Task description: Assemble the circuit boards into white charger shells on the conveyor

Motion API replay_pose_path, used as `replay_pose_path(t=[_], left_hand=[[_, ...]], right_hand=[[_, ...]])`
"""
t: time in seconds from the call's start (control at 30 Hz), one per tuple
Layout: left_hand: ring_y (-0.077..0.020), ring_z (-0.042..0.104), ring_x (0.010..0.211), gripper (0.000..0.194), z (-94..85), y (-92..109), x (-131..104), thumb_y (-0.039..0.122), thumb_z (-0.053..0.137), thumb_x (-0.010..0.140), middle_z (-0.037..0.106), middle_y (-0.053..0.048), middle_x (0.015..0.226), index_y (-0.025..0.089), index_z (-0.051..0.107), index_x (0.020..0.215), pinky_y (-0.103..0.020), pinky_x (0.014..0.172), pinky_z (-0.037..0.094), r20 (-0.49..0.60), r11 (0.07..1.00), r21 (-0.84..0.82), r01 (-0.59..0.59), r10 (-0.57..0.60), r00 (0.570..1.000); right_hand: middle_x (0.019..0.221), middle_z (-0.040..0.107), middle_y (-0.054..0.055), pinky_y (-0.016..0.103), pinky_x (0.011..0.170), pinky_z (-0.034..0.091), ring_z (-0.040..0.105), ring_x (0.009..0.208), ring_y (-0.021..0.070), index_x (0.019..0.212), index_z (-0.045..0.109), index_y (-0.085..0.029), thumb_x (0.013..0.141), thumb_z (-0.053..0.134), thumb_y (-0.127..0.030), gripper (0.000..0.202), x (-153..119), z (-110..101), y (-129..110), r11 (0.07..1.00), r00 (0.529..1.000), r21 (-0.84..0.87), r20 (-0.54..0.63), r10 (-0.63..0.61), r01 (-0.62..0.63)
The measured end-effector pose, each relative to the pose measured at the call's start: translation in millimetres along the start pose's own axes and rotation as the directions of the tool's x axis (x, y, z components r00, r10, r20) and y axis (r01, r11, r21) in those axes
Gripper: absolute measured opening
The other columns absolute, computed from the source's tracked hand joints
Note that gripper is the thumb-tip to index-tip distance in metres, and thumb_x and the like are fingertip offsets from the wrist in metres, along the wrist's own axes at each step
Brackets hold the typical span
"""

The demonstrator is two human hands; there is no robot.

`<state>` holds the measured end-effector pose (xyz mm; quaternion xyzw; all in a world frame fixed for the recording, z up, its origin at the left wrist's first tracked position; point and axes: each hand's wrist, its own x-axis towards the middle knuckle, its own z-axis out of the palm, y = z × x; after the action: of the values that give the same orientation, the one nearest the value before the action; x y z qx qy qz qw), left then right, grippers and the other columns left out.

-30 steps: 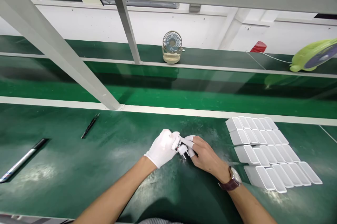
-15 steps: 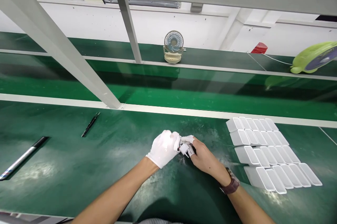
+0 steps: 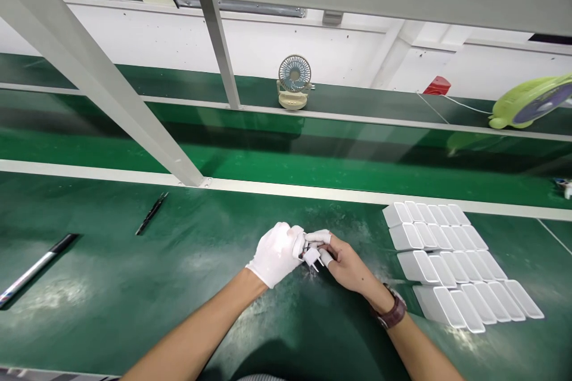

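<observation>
My left hand (image 3: 277, 254), in a white glove, is closed around a white casing at the middle of the green bench. A small white plug piece (image 3: 313, 257) with two prongs pointing down and to the right sticks out between my hands. My right hand (image 3: 342, 259), with white covers on its fingertips and a dark watch on the wrist, pinches at the casing's right side. Its fingertips touch the small parts there, partly hidden.
Rows of white open-ended housings (image 3: 447, 262) stand at the right. A black pen (image 3: 152, 214) and a silver-black strip (image 3: 38, 270) lie at the left. Beyond, a small fan (image 3: 294, 81) and a green fan (image 3: 529, 102) stand on the shelf (image 3: 366, 104).
The plug piece has tilted slightly, its prongs now showing more clearly. My right thumb has drawn a little away from it. The view has shifted slightly.
</observation>
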<state>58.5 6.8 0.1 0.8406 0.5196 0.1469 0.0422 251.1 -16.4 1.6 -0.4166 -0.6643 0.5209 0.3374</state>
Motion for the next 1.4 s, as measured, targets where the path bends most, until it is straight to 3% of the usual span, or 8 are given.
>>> replay_pose_path(t=[0.13, 0.3, 0.47, 0.67, 0.93, 1.17, 1.4], left_hand=[[-0.0184, 0.049, 0.062, 0.015, -0.4, 0, 2, 0.030, 0.062, 0.082, 0.055, -0.003, 0.064, 0.022, 0.060, 0.070, -0.030, 0.052, 0.028, 0.026, 1.000, -0.020, 0.003, -0.003, 1.000], [-0.0182, 0.046, 0.064, 0.016, -1.4, 1, 3, 0.030, 0.065, 0.082, 0.060, -0.002, 0.068, 0.023, 0.061, 0.068, -0.031, 0.055, 0.028, 0.018, 0.999, -0.028, -0.044, 0.044, 0.999], [-0.0180, 0.044, 0.061, 0.016, 2.0, 0, 2, 0.027, 0.063, 0.081, 0.056, -0.002, 0.064, 0.023, 0.059, 0.067, -0.030, 0.053, 0.026, -0.013, 0.999, -0.028, -0.033, 0.033, 0.999], [-0.0185, 0.046, 0.060, 0.012, -2.0, 1, 2, 0.027, 0.061, 0.081, 0.052, -0.003, 0.061, 0.022, 0.059, 0.070, -0.030, 0.051, 0.027, -0.027, 1.000, -0.022, -0.020, 0.019, 0.999], [-0.0188, 0.050, 0.063, 0.014, -6.0, 2, 3, 0.026, 0.059, 0.084, 0.054, -0.003, 0.063, 0.021, 0.059, 0.070, -0.029, 0.052, 0.030, 0.019, 1.000, 0.007, -0.018, 0.018, 1.000], [-0.0199, 0.051, 0.065, 0.013, -3.1, 0, 2, 0.027, 0.058, 0.085, 0.053, -0.004, 0.065, 0.021, 0.061, 0.074, -0.029, 0.054, 0.033, 0.045, 1.000, 0.014, -0.014, 0.013, 0.999], [-0.0202, 0.053, 0.066, 0.013, -4.9, -1, 3, 0.032, 0.060, 0.084, 0.054, -0.004, 0.067, 0.021, 0.062, 0.078, -0.029, 0.055, 0.034, 0.080, 1.000, -0.003, 0.018, -0.018, 0.997]], right_hand=[[0.122, 0.059, 0.008, 0.042, 0.103, 0.046, 0.057, 0.114, 0.0215, 0.131, 0.058, -0.029, 0.085, 0.041, -0.001, 0.056, -1, -3, -2, 0.973, 0.993, -0.211, -0.042, -0.106, 0.095], [0.117, 0.062, 0.008, 0.041, 0.099, 0.049, 0.058, 0.112, 0.0222, 0.124, 0.064, -0.027, 0.085, 0.041, -0.001, 0.052, -1, -8, 6, 0.966, 0.973, -0.226, -0.162, -0.165, 0.126], [0.118, 0.061, 0.007, 0.040, 0.098, 0.050, 0.058, 0.113, 0.0223, 0.125, 0.064, -0.028, 0.082, 0.040, 0.001, 0.057, -1, -4, 4, 0.963, 0.976, -0.222, -0.118, -0.184, 0.154], [0.120, 0.061, 0.007, 0.039, 0.101, 0.048, 0.058, 0.112, 0.0208, 0.132, 0.059, -0.028, 0.080, 0.039, 0.004, 0.065, -1, 1, -8, 0.967, 0.995, -0.242, -0.038, -0.096, 0.084], [0.124, 0.057, 0.008, 0.041, 0.106, 0.045, 0.057, 0.113, 0.0213, 0.136, 0.054, -0.027, 0.081, 0.040, 0.004, 0.065, -4, 3, -5, 0.958, 0.996, -0.278, -0.035, -0.084, 0.071], [0.126, 0.052, 0.008, 0.042, 0.108, 0.042, 0.053, 0.117, 0.0219, 0.142, 0.047, -0.028, 0.075, 0.038, 0.008, 0.077, -5, 5, -3, 0.934, 0.994, -0.347, -0.037, -0.107, 0.088], [0.123, 0.054, 0.009, 0.041, 0.101, 0.047, 0.054, 0.114, 0.0219, 0.138, 0.049, -0.028, 0.082, 0.038, 0.005, 0.066, -2, 6, -3, 0.933, 0.982, -0.332, -0.074, -0.173, 0.140]])
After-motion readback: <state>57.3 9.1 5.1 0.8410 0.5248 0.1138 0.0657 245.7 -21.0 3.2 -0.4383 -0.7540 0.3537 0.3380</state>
